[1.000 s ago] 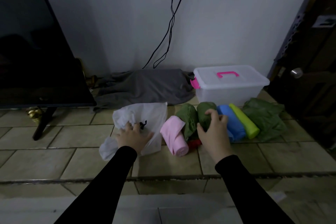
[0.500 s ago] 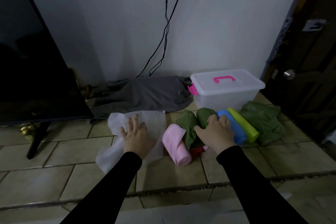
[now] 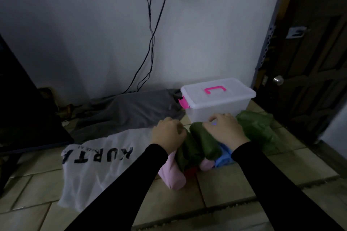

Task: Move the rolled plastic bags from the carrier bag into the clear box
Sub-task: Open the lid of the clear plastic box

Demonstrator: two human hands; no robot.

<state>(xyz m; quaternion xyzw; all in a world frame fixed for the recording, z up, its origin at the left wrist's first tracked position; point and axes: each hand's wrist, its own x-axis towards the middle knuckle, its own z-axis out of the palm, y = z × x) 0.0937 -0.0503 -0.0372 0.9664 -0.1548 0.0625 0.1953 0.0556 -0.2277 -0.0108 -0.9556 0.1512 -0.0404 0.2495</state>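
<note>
Several rolled plastic bags lie in a bunch on the tiled floor: a pink roll (image 3: 172, 175), two dark green rolls (image 3: 205, 142) (image 3: 185, 153), a blue one (image 3: 223, 158) and a small pink one (image 3: 206, 164). My left hand (image 3: 168, 133) has its fingers curled over the far ends of the pink and left green rolls. My right hand (image 3: 225, 130) lies over the right green roll and the blue one, fingers bent round their far ends. The white carrier bag (image 3: 97, 167) lies flat to the left. The clear box (image 3: 217, 99) stands behind the rolls, lid shut.
A crumpled green bag (image 3: 257, 127) lies right of the rolls. Grey cloth (image 3: 127, 110) is heaped by the wall, cables (image 3: 150, 43) hang above it. A dark TV (image 3: 22, 110) stands at left and a dark door (image 3: 309, 80) at right.
My left hand left the carrier bag and moved right onto the rolls. The carrier bag now lies flat. My right hand slid further over the green and blue rolls; the view came closer.
</note>
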